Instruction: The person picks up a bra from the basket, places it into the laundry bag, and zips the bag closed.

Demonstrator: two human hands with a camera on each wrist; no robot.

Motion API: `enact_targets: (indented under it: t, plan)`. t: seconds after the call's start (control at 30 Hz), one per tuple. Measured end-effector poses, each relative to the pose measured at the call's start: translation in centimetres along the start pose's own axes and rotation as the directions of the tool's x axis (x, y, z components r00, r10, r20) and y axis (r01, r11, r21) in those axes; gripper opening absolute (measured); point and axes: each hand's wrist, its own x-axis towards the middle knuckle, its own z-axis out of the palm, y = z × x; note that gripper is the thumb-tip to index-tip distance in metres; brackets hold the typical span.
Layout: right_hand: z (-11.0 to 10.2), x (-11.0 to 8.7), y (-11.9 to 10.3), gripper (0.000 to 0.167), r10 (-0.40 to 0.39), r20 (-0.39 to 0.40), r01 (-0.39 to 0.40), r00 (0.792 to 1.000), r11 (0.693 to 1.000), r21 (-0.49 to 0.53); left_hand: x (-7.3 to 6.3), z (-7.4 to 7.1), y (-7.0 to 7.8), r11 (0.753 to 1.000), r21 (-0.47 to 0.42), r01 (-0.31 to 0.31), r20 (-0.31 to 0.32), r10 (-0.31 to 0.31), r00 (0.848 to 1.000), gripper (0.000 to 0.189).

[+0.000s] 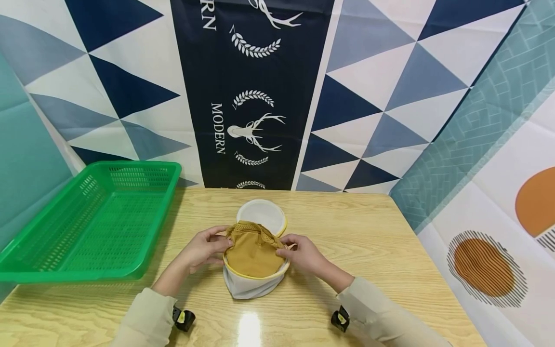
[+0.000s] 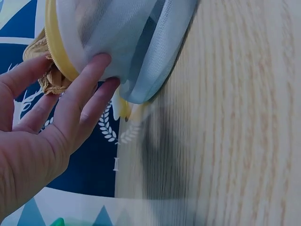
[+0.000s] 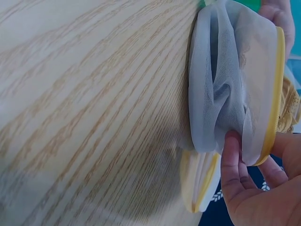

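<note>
A grey-white mesh laundry bag point(image 1: 249, 287) with a yellow zipper rim stands on the table, its round lid point(image 1: 261, 214) folded open to the back. Inside its mouth lies a mustard-brown garment point(image 1: 256, 253) with a lacy, gathered upper edge. At the left side, my left hand point(image 1: 207, 248) pinches the garment's edge between thumb and forefinger, while other fingers rest against the mesh in the left wrist view. Across from it, my right hand point(image 1: 307, 254) pinches the garment's right edge near the rim, with fingertips on the mesh wall in the right wrist view.
A green plastic basket point(image 1: 166, 212) with perforated sides stands to the left of the bag. The wood-grain table point(image 1: 347, 226) meets a patterned cloth backdrop point(image 1: 256, 72) at its back edge. Black wrist straps point(image 1: 184, 319) show at both cuffs.
</note>
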Motion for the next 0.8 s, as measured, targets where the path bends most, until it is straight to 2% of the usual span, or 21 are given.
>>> enact_targets:
  t: [0.23, 0.4, 0.47, 0.53, 0.63, 0.8]
  plan:
    - [0.1, 0.1, 0.0, 0.026, 0.039, -0.007, -0.039, 0.999, 0.999, 0.012, -0.1, 0.4, -0.1, 0.998, 0.034, -0.044, -0.026, 0.045, 0.999, 0.051]
    - [-0.2, 0.0, 0.0, 0.044, 0.102, 0.032, -0.106, 0.994, 0.987, 0.123, -0.1, 0.6, -0.1, 0.997, 0.047, -0.054, -0.049, 0.057, 0.997, 0.046]
    - [-0.3, 0.0, 0.1, 0.047, 0.092, 0.035, -0.096, 0.995, 0.986, 0.140, 0.0, 0.7, 0.0, 0.997, 0.048, -0.054, -0.059, 0.057, 0.997, 0.044]
    - [-0.3, 0.0, 0.1, 0.041, 0.069, 0.036, -0.073, 0.997, 0.989, 0.127, 0.0, 0.7, 0.0, 0.997, 0.051, -0.056, -0.060, 0.059, 0.996, 0.045]
    - [-0.2, 0.0, 0.3, 0.029, 0.033, 0.011, -0.033, 0.999, 0.998, 0.051, 0.0, 0.8, 0.0, 0.998, 0.048, -0.050, -0.071, 0.053, 0.996, 0.046]
    - [0.2, 0.1, 0.5, 0.018, 0.026, -0.031, -0.026, 0.999, 1.000, 0.016, 0.1, 1.2, 0.1, 0.996, 0.067, -0.064, -0.081, 0.070, 0.994, 0.049]
